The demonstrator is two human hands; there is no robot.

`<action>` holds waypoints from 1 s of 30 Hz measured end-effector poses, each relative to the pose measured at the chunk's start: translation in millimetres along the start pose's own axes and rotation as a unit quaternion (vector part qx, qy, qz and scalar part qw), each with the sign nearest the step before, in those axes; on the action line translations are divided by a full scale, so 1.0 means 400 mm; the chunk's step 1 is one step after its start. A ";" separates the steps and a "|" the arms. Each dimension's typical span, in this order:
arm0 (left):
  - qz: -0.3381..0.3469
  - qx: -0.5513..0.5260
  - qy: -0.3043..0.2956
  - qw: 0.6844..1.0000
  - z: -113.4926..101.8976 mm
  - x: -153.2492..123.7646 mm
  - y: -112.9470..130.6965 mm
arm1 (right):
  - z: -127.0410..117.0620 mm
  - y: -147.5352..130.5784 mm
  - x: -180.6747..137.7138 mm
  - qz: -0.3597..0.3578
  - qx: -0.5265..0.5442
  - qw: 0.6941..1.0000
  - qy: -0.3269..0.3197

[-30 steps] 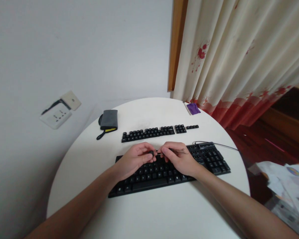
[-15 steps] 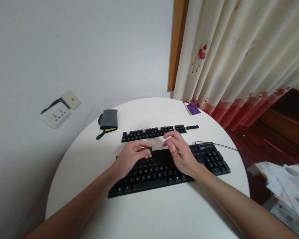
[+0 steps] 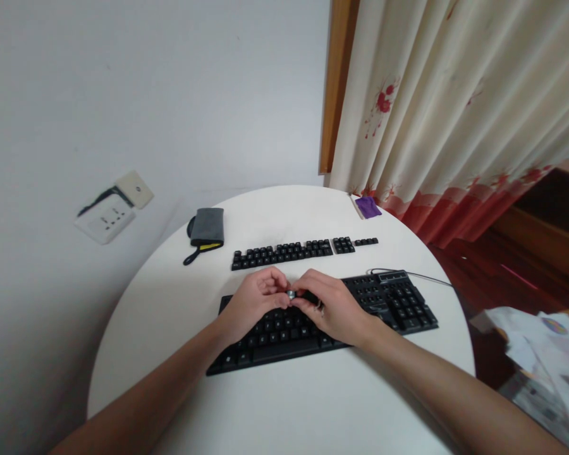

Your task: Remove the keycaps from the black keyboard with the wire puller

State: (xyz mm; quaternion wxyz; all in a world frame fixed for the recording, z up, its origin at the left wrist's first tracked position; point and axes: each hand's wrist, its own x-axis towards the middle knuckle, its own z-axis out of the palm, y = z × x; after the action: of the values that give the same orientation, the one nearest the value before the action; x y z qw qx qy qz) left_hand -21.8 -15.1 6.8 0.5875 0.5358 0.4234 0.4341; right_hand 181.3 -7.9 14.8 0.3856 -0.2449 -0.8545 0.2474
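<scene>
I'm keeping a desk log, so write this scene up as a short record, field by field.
Surface: round white tabletop
Left hand: pinching a small pale-faced piece, too small to identify
Right hand: at the same piece, its grip hard to tell
Under both hands: black rectangular plastic keyboard
Beyond keyboard: black plastic keycaps lined up in rows
Far left: grey rectangular pouch with yellow edging
Far right: purple flat cloth-like item

Small piece [image 3: 291, 294] between left hand [image 3: 252, 301] and right hand [image 3: 332, 304], above keyboard [image 3: 287, 346]: too tiny to identify. Middle keys hidden beneath hands. Thin shiny thing [image 3: 319, 306] at right palm, mostly covered. Loose keycaps [image 3: 284, 253] beyond keyboard: legends unreadable from here. Papers [image 3: 545, 351], right of keyboard, cut off.
</scene>
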 end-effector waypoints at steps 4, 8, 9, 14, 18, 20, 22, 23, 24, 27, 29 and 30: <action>-0.007 -0.058 0.038 0.998 0.005 0.005 0.005 | -0.051 0.033 0.012 0.029 -0.054 0.998 0.021; -0.013 -0.066 0.075 0.995 0.003 0.010 0.011 | -0.170 0.139 0.007 0.126 -0.153 0.978 0.061; -0.016 -0.064 0.077 0.995 0.001 0.010 0.010 | -0.204 0.170 0.000 0.170 -0.180 0.966 0.069; -0.036 -0.066 0.062 0.995 -0.001 0.010 0.003 | -0.316 0.286 -0.054 0.350 -0.250 0.902 0.038; -0.057 -0.082 0.056 0.993 0.000 0.013 0.003 | -0.306 0.309 -0.065 0.408 -0.265 0.873 -0.032; -0.059 -0.084 0.058 0.993 0.000 0.014 0.004 | -0.292 0.310 -0.058 0.420 -0.267 0.866 -0.047; -0.057 -0.083 0.056 0.993 0.000 0.014 0.005 | -0.284 0.310 -0.051 0.423 -0.271 0.863 -0.053; -0.055 -0.083 0.054 0.994 -0.001 0.013 0.006 | -0.284 0.309 -0.049 0.423 -0.273 0.863 -0.052; -0.052 -0.084 0.052 0.994 -0.002 0.012 0.006 | -0.285 0.307 -0.049 0.424 -0.276 0.861 -0.050; -0.047 -0.086 0.045 0.994 -0.004 0.010 0.006 | -0.289 0.298 -0.055 0.437 -0.300 0.847 -0.040; -0.044 -0.085 0.041 0.995 -0.005 0.008 0.006 | -0.286 0.293 -0.058 0.454 -0.315 0.833 -0.040; -0.043 -0.085 0.040 0.995 -0.005 0.007 0.006 | -0.282 0.291 -0.057 0.462 -0.319 0.826 -0.042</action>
State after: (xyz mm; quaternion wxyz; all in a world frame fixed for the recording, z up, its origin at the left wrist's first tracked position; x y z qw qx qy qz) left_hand -23.0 -11.6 9.1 0.6317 0.4476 0.4310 0.4636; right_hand 309.4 92.7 -3.1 0.0904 -0.7099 -0.6881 0.1202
